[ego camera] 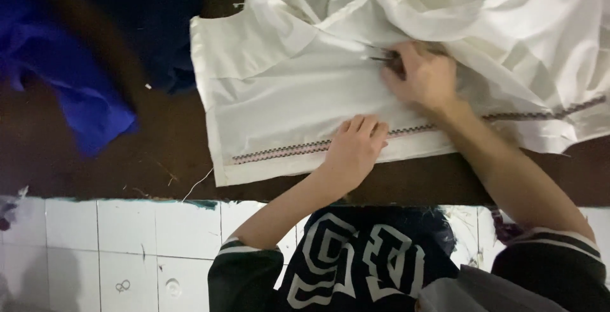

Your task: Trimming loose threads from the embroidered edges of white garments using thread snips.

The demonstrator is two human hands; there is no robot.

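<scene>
A white cloth (286,89) with a dark zigzag trim (286,149) along its near hem lies spread on a dark brown table (95,166). My left hand (354,150) presses flat on the hem, covering part of the trim. My right hand (422,77) rests farther back on the cloth and grips small metal scissors (381,56), whose tips point left across the fabric. The scissor handles are hidden inside my fingers. More white cloth is bunched in folds at the back right.
A blue fabric (70,77) is heaped at the table's left. Loose threads (197,183) lie near the table's front edge. White floor tiles (127,255) show below the table. My dark patterned shirt fills the bottom of the view.
</scene>
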